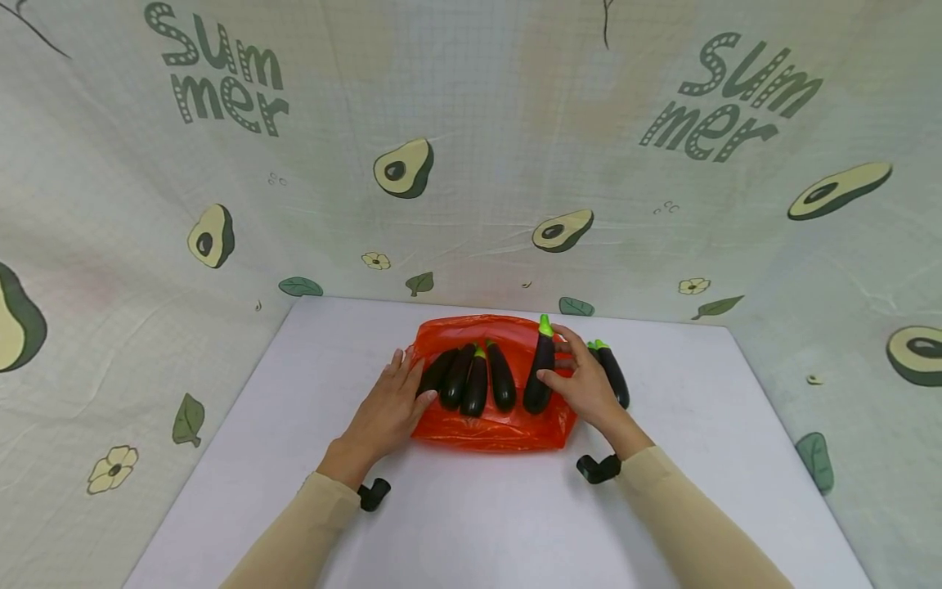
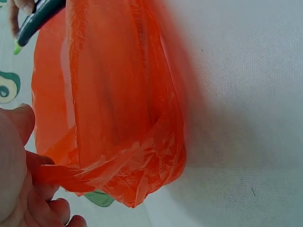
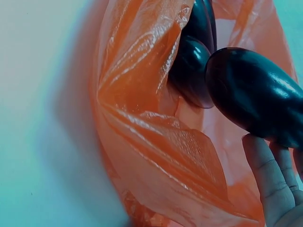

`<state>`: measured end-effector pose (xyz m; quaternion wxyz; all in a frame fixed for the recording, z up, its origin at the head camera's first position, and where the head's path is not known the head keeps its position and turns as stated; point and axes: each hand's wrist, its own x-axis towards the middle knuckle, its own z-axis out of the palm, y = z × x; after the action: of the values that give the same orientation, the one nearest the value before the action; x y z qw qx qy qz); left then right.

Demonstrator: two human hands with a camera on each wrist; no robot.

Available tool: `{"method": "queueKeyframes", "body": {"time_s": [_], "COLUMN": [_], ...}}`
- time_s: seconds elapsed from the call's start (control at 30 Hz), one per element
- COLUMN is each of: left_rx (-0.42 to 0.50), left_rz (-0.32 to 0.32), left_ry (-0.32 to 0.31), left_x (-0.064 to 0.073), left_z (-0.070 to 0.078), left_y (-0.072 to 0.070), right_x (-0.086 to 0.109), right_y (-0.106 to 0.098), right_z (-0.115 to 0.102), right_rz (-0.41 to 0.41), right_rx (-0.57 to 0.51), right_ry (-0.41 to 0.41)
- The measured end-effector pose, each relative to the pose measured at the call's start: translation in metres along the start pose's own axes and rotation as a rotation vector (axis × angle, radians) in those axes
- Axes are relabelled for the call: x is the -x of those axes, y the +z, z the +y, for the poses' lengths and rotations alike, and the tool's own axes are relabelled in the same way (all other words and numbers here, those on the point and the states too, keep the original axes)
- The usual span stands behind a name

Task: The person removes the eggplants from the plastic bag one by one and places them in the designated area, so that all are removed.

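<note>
The right hand point(image 1: 585, 388) grips an eggplant point(image 1: 540, 380) between thumb and parted fingers, over the red bag's point(image 1: 486, 438) right side, near the far edge of the table point(image 1: 478, 523). The eggplant is glossy and near-black (its cap is bright green), long axis roughly front to back, stem toward that edge. The left hand point(image 1: 393, 405) pinches the bag's left rim.

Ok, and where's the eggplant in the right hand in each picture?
Head: the eggplant is just right of centre, below the middle, green end up.
Left wrist: the eggplant is in the top left corner, green tip pointing down and left.
Right wrist: the eggplant is at the right, cut off by the edge.
Shared landmark: the shiny plastic bag.
</note>
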<state>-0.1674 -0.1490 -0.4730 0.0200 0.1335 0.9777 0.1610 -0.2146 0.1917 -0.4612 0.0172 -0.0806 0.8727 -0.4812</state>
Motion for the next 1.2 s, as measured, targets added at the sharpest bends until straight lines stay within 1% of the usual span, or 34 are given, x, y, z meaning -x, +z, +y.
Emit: {"method": "queueKeyframes", "body": {"time_s": [0.23,0.33,0.57,0.67,0.9,1.03,1.2], "left_rx": [-0.012,-0.032,-0.135,-0.167,-0.159,-0.154,-0.134], "left_rz": [0.013,0.023,0.067,0.072,0.067,0.055,0.058], "left_ry": [0.001,0.007,0.036,0.039,0.04,0.03,0.03], "left_x": [0.0,0.0,0.0,0.0,-0.001,0.0,0.001], "left_z": [0.001,0.0,-0.003,-0.004,-0.003,-0.002,-0.002], "left_y": [-0.001,-0.001,-0.003,-0.003,-0.004,-0.004,-0.002], "right_x": [-0.001,-0.002,-0.001,0.0,-0.001,0.001,0.003], "right_y": [-0.006,-0.008,-0.011,-0.014,-0.021,-0.027,-0.034], "right_z": [-0.002,-0.001,0.002,0.002,0.001,-0.001,0.0], "right_rz": [0.001,0.001,-0.002,-0.001,0.017,0.02,0.028], "right_rx": [0.027,0.038,0.037,0.04,0.029,0.003,0.006], "right_ry": [0.021,0.026,0.04,0.04,0.023,0.024,0.029]}}
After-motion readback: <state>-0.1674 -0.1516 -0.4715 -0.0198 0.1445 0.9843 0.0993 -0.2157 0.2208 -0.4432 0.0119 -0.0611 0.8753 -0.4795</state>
